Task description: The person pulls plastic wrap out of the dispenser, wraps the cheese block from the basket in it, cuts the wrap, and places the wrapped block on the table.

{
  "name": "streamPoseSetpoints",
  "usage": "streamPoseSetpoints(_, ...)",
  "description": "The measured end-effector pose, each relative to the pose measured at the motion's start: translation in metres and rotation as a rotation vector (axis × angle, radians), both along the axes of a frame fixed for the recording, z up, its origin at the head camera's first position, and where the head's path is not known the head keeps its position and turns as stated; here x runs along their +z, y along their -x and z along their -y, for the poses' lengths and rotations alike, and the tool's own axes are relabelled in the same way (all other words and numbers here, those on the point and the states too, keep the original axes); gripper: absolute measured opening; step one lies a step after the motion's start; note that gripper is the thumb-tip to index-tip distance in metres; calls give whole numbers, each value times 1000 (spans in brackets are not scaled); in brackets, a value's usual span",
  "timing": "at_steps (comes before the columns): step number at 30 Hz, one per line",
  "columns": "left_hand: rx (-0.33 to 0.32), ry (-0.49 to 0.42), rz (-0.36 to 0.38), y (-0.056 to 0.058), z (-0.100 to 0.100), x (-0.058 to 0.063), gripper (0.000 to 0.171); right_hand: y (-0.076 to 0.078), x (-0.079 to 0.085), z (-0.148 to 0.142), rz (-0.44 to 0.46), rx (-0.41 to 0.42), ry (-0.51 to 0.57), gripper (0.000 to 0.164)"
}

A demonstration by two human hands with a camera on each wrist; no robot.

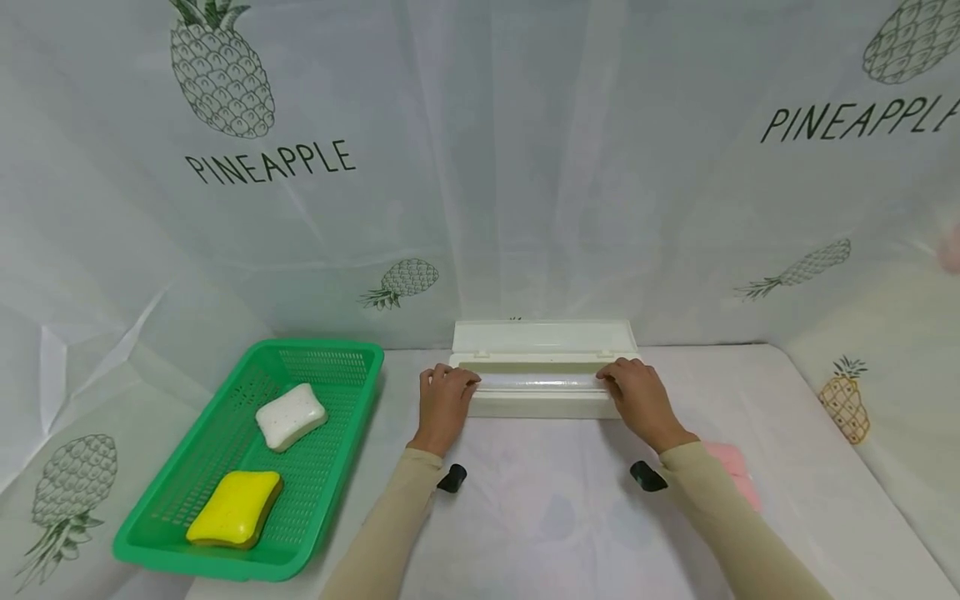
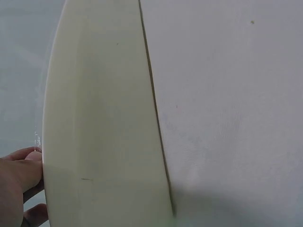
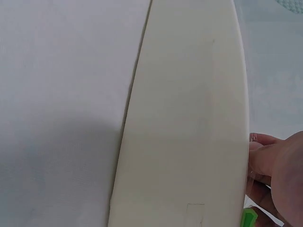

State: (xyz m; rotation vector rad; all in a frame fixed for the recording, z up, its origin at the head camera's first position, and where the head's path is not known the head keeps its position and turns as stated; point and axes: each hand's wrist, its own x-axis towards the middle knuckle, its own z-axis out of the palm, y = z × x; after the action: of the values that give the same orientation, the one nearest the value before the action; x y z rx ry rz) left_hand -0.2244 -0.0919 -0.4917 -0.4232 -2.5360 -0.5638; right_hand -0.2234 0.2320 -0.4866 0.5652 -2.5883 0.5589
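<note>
A white cling film dispenser [image 1: 545,406] lies on the table with its lid [image 1: 545,337] raised at the back. Inside it rests a shiny roll of cling film [image 1: 537,382]. My left hand [image 1: 446,407] is at the left end of the box and pinches the film's edge between thumb and fingers. At the right end, my right hand [image 1: 642,400] pinches the film likewise. Both wrist views show the dispenser's front wall [image 2: 109,113] close up, with clear film at the fingertips. A small green piece [image 3: 248,217] shows beside the right hand.
On the left stands a green basket [image 1: 352,442] holding a white sponge-like block [image 1: 291,417] and a yellow one [image 1: 234,508]. A pink cloth-like item [image 1: 733,468] lies partly behind the right forearm. Behind the table hangs a pineapple-print sheet [image 1: 525,208].
</note>
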Motion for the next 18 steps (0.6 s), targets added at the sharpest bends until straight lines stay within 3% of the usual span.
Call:
streamPoseSetpoints(5, 37, 54, 8, 5, -1, 5, 11, 5, -1, -2, -66, 14, -45, 9)
streamPoseSetpoints(18, 98, 162, 51, 7, -2, 9, 8, 10, -1, -8, -2, 30, -121, 7)
